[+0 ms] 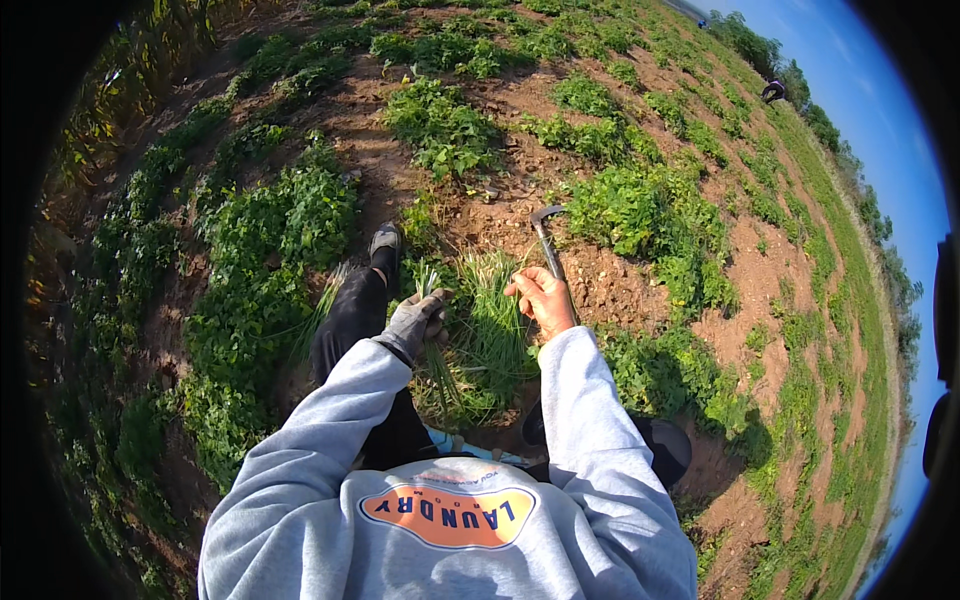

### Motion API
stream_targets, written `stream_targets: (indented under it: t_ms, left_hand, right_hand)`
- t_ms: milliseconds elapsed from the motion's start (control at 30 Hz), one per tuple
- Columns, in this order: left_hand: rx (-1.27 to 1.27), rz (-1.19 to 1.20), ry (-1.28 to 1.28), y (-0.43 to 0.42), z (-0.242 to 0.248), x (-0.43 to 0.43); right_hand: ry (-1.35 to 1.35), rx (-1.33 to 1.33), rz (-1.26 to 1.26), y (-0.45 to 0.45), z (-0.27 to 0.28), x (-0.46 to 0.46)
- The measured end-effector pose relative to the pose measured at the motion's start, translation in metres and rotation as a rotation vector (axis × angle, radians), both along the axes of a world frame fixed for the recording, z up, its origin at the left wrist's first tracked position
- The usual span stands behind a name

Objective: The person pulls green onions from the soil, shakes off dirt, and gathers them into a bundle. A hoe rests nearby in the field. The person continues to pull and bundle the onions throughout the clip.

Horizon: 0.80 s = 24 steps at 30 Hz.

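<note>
My left hand (415, 324), in a grey glove, is closed around a bunch of thin green stalks with pale cut ends (427, 281). Their green tops hang below the fist. To its right my bare right hand (541, 298) has thumb and forefinger pinched at a thin stalk (531, 256). Between the hands, a larger heap of the same grass-like stalks (491, 322) lies on the ground, pale ends pointing away from me. A sickle (551, 251) with a curved metal blade extends beyond my right hand; its lower handle passes behind the hand, and I cannot tell whether they touch.
Another small bundle of stalks (327, 300) lies left of my bent left leg (351, 315). Low leafy plants (637, 214) grow in rows over brown, stony soil (607, 289). Far off at the upper right, a person (772, 91) bends near the field's edge. Tall dry plants (142, 75) stand at the left.
</note>
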<state>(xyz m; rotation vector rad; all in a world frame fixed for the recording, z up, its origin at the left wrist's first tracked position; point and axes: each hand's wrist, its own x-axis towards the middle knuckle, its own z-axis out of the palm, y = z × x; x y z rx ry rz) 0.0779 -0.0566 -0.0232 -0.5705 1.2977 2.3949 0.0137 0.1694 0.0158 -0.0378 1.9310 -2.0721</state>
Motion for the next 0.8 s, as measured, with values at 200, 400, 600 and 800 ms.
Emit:
stream_targets:
  t_ms: [200, 400, 600, 800]
  left_hand:
    - [0.015, -0.051, 0.097, 0.004, 0.008, 0.003]
    - [-0.005, -0.1, 0.081, 0.007, 0.003, 0.0]
    - [0.036, -0.077, 0.121, 0.004, -0.011, -0.003]
    - [-0.06, 0.067, 0.165, -0.007, -0.009, -0.007]
  right_hand:
    - [0.047, 0.283, 0.175, -0.031, -0.022, 0.021]
    - [-0.014, 0.474, 0.324, -0.056, -0.037, 0.051]
    - [-0.017, 0.43, 0.267, -0.049, -0.061, 0.061]
    - [0.01, 0.505, 0.128, -0.025, -0.112, 0.102]
